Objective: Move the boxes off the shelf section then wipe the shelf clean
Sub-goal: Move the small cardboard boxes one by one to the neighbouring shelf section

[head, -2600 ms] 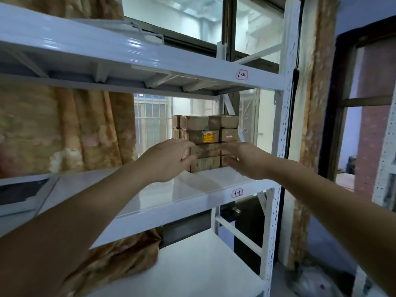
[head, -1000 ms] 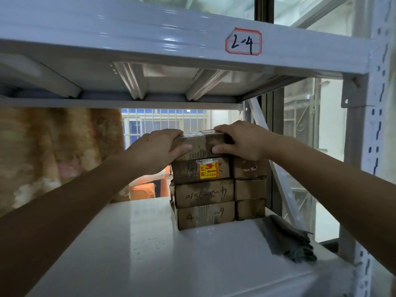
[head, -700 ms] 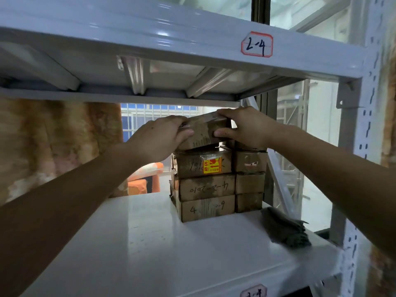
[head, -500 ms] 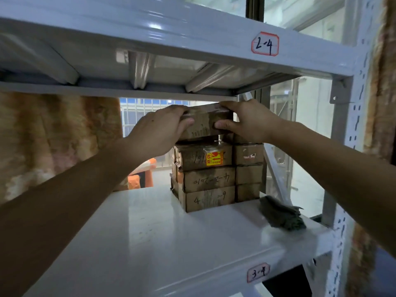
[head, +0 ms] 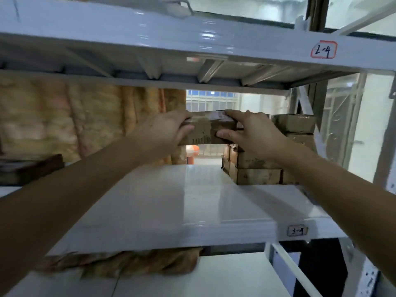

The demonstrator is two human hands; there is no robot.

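Two hands carry one brown box (head: 206,130) in the air above the white shelf (head: 171,206), left of the stack. The left hand (head: 165,130) grips its left end, fingers curled over the top edge and thumb on the front face. The right hand (head: 250,133) grips the right end the same way, thumb pressed to the front. The box hangs level, clear of the shelf surface, with dark printing on its front. Right of it, the stack of boxes (head: 257,168) sits at the back right corner of the shelf, partly hidden behind the right wrist, with one more box (head: 293,123) on top at the far right. A label (head: 297,230) is stuck on the shelf's front edge, its writing too blurred to be sure of. Overhead runs the upper shelf (head: 150,39), bearing a red-bordered tag (head: 324,50) marked 2-4. Behind, to the left, hangs a tan curtain (head: 64,121).
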